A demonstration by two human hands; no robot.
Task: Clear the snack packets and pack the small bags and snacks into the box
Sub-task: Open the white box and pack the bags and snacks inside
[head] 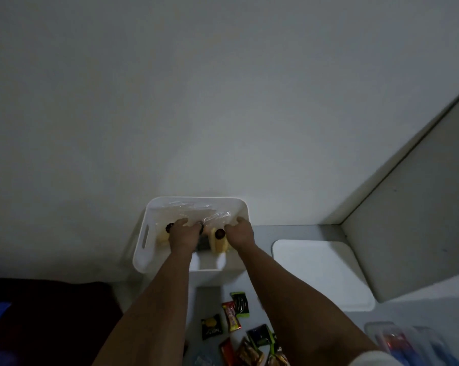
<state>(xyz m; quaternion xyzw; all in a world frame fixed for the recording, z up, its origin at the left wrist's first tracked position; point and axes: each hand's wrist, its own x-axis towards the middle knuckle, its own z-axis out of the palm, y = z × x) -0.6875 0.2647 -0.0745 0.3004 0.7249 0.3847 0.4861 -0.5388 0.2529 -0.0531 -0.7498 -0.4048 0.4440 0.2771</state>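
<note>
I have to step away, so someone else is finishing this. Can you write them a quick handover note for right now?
Left hand and right hand are both down in the white box, fingers on the clear small bags; grip is unclear in the dim light.
Done: some bags with yellowish snacks are in the box.
Left: the loose snack packets on the surface in front of the box. The white lid lies to the box's right.
</note>
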